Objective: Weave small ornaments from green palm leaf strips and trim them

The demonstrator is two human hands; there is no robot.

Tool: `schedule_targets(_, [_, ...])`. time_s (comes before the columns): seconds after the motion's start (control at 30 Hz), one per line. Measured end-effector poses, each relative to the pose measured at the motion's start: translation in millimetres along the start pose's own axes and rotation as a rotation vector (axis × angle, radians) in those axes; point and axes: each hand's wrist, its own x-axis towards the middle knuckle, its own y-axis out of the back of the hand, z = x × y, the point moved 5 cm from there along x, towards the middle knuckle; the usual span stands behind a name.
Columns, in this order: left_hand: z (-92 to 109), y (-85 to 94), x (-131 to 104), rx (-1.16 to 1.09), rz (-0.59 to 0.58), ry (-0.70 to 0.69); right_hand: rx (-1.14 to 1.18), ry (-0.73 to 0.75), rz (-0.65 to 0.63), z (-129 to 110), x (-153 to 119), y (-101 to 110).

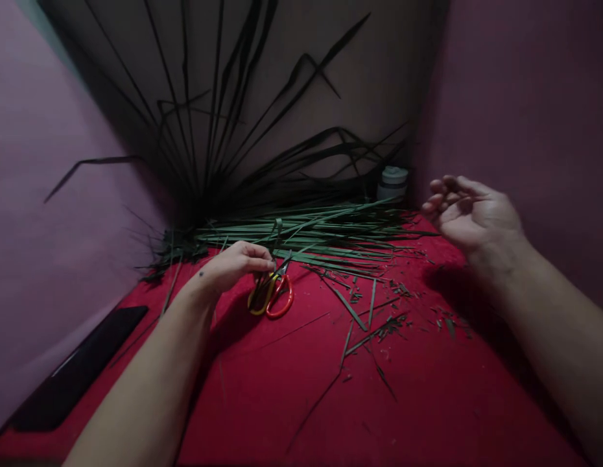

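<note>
My left hand (237,264) is closed in a pinch in the middle of the red cloth. A narrow green leaf strip (278,228) rises from its fingertips, with a small bend at the top. Right beside and below these fingers lies a pair of scissors (280,305) with one yellow and one red handle loop; leaf pieces partly cover its blades. My right hand (471,211) is raised over the right side, palm turned up, fingers loosely curled and apart, holding nothing. Behind the left hand a pile of long green leaf strips (331,233) stretches across the cloth.
Cut leaf scraps (391,324) are scattered on the red cloth (301,402). Tall dark fronds (214,130) fan out against the back wall. A lidded container (393,183) stands at the back right, and a flat black object (82,370) lies at the left edge. Walls close both sides.
</note>
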Motion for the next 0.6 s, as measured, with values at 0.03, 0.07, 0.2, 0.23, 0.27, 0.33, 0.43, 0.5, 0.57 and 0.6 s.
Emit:
schedule_targets(0.03, [1.6, -2.3, 0.3, -0.071, 0.014, -0.017, -0.056, -0.013, -0.036, 10.3, -8.5, -6.7])
schedule_targets(0.07, [3.9, -6.8, 0.4, -0.137, 0.008, -0.031, -0.130, -0.068, -0.088, 24.4, -19.2, -14.6])
schedule_targets(0.2, [19.0, -36.7, -2.4, -0.275, -0.060, -0.055, -0.305, -0.238, -0.472, 79.6, -73.9, -52.6])
schedule_targets(0.23, [23.5, -44.3, -3.8, -0.279, -0.071, -0.064, -0.320, -0.288, -0.526, 90.4, -86.4, -58.5])
schedule_targets(0.27, [27.9, -51.3, -5.4, -0.280, -0.082, -0.077, -0.325, -0.323, -0.551, 98.6, -96.6, -62.6])
schedule_targets(0.33, [35.5, -62.5, -8.5, -0.283, -0.101, -0.109, -0.340, -0.395, -0.571, 110.8, -111.3, -67.2])
schedule_targets(0.43, [41.6, -72.6, -11.7, -0.288, -0.133, -0.124, -0.324, -0.434, -0.555, 118.9, -119.9, -69.3])
schedule_targets(0.5, [42.3, -75.6, -12.3, -0.306, -0.142, -0.106, -0.335, -0.405, -0.515, 119.9, -120.1, -68.5])
schedule_targets(0.57, [41.8, -76.3, -11.6, -0.340, -0.123, -0.090, -0.363, -0.368, -0.482, 119.5, -120.3, -67.5])
schedule_targets(0.6, [41.1, -76.2, -11.0, -0.363, -0.107, -0.084, -0.378, -0.354, -0.474, 119.0, -120.8, -67.3])
